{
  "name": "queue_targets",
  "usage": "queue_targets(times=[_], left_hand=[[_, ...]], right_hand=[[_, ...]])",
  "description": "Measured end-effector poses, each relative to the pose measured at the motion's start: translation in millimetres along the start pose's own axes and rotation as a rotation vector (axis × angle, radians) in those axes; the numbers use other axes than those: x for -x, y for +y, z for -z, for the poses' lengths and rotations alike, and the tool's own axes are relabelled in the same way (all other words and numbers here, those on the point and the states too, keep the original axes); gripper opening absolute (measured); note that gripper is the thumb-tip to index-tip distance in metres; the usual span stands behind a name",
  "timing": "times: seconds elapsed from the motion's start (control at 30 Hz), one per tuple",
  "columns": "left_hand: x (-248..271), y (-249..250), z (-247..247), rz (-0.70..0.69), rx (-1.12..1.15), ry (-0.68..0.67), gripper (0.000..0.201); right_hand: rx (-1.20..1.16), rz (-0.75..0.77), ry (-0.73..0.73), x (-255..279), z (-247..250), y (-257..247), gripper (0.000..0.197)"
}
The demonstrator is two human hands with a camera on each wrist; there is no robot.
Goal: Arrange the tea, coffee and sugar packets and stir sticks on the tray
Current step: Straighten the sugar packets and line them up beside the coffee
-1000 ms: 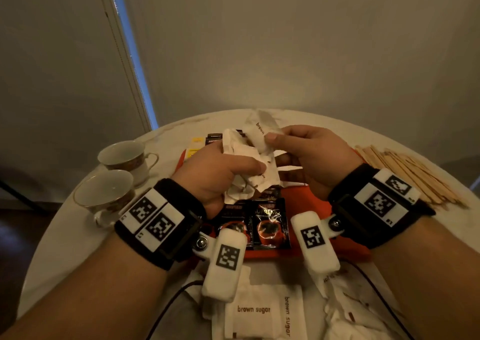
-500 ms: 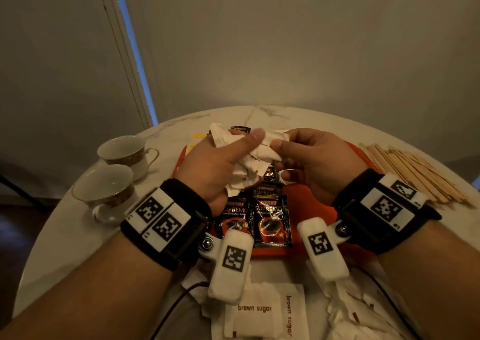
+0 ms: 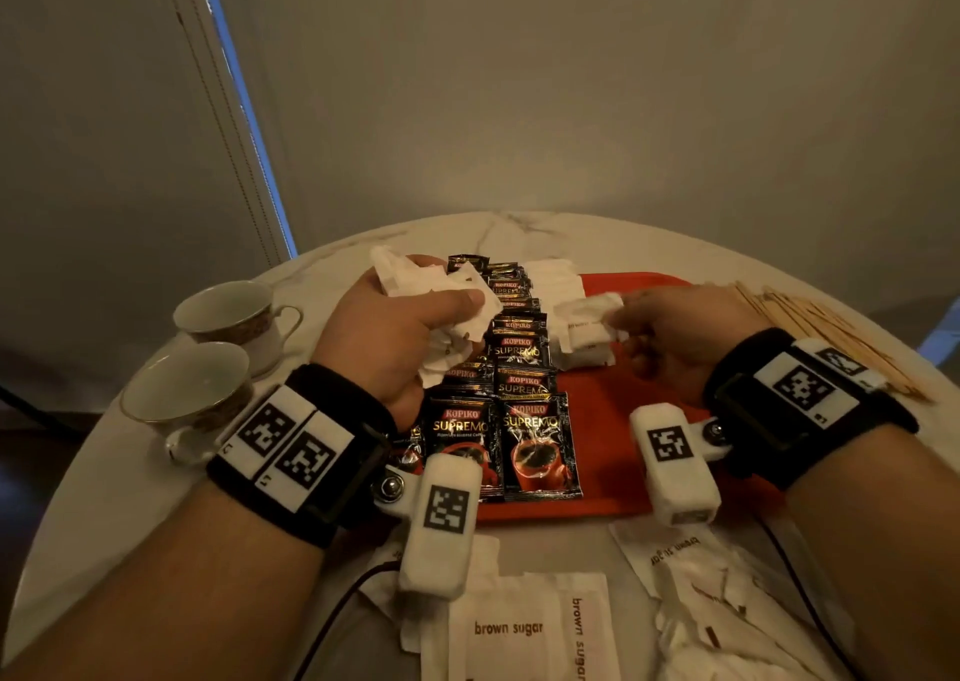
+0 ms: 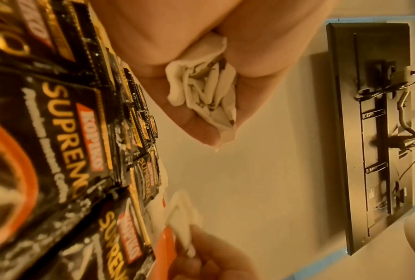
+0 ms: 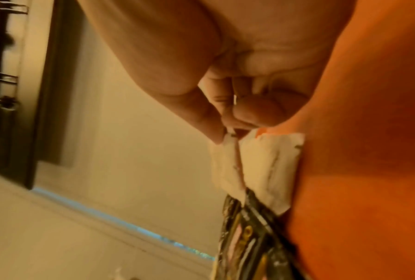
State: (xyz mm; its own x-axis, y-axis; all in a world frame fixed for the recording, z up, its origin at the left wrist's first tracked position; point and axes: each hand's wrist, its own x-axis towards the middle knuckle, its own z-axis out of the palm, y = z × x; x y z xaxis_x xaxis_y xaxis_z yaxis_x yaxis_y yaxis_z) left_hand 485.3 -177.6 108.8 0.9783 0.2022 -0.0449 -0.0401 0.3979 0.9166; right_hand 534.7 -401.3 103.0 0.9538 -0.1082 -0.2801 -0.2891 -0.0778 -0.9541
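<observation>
The left hand (image 3: 395, 340) has its grip closed around a crumpled bunch of white sugar packets (image 3: 431, 290), thumb pressed across the top, held above the left columns of coffee sachets. The right hand (image 3: 675, 337) pinches one white sugar packet (image 3: 587, 327) between thumb and fingertips, low over the red tray (image 3: 649, 451), just beside the white packets already lying along the sachets' right edge. Black Kopiko Supremo coffee sachets (image 3: 535, 441) lie in overlapping columns running from the tray's near edge to its far edge. The tray sits on a round, pale marble-patterned desk (image 3: 83, 498). On the desk, loose brown sugar packets (image 3: 519, 628) lie scattered near the person, a pile of wooden stir sticks (image 3: 831, 332) lies to the right of the tray, and two empty teacups (image 3: 208, 358) stand to the left. Behind the desk rises a plain beige wall (image 3: 571, 108), with a strip of blue light (image 3: 244, 119) along a window frame at the left.
</observation>
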Motion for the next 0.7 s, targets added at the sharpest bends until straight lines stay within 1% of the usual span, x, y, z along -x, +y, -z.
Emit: queue_targets(times=[0.1,0.23,0.33,0.43,0.5,0.6,0.7], left_hand=[[-0.5,1.5,1.2,-0.009,0.013,0.003,0.045],[0.2,2.0,0.8,-0.002,0.026,-0.004,0.039],[-0.1,0.1,0.5,0.002,0.015,-0.001,0.037],[1.2,-1.7,0.1,0.006,0.004,0.002,0.039],[1.9,-2.0,-0.2,0.005,-0.006,0.002,0.037],[2.1,-0.9,-0.3,0.013,-0.013,0.01,0.035],[1.6,-0.1,0.5,0.017,-0.01,0.021,0.038]], right_hand=[[0.032,-0.108,0.023,-3.4,5.1,6.8,0.017],[0.089,-0.161,-0.001,-1.7,4.7,7.3,0.006],[0.123,-0.161,-0.029,-0.9,4.7,8.0,0.004],[0.152,-0.159,-0.059,-1.4,6.8,8.4,0.01],[0.159,-0.159,-0.062,0.1,8.3,7.5,0.011],[0.191,-0.104,-0.041,2.9,9.5,4.2,0.005],[0.203,-0.06,-0.042,5.0,10.1,2.8,0.006]])
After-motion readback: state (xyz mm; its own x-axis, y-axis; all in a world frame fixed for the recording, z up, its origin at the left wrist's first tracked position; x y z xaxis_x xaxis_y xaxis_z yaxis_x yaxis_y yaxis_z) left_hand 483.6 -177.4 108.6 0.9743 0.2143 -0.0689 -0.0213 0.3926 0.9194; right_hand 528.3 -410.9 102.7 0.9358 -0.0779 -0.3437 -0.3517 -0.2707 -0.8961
